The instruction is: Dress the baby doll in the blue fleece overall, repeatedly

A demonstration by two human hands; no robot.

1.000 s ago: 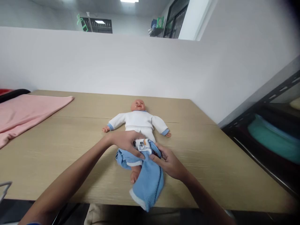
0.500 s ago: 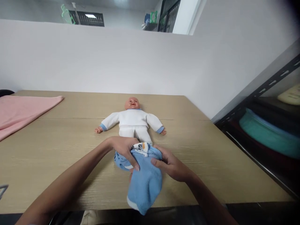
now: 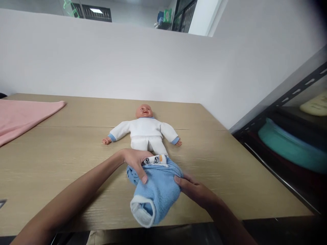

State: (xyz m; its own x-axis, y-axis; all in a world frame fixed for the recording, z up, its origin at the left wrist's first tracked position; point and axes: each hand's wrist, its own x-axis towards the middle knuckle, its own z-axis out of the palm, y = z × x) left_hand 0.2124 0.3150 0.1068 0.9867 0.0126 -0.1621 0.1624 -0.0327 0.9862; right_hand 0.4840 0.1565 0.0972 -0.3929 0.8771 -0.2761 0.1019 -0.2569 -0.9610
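The wide surface (image 3: pixel 217 163) carries everything you work with, and a dark shelf unit (image 3: pixel 278 102) stands beyond its right edge. The pink cloth (image 3: pixel 25 115) lies at the far left, well apart from your work. The doll (image 3: pixel 145 127), dressed in white, lies on its back in the middle, arms spread, head away from you. The blue garment (image 3: pixel 163 187) hides the lower part of its legs; the feet I cannot see. Your left hand (image 3: pixel 135 163) pinches the garment near its top, and your right hand (image 3: pixel 196 187) grips its right side, thumb in front. The white cuff (image 3: pixel 139 216) opens toward you, and the printed white band (image 3: pixel 155 160) shows beside your left hand.

To handle the garment well, I would pull both sides evenly, so that it does not twist and the cuff remains round. The cuff is close to the front edge, therefore lifting seems better than dragging it toward you. For moving sideways, you have good room on the right, and on the left up to the pink cloth.
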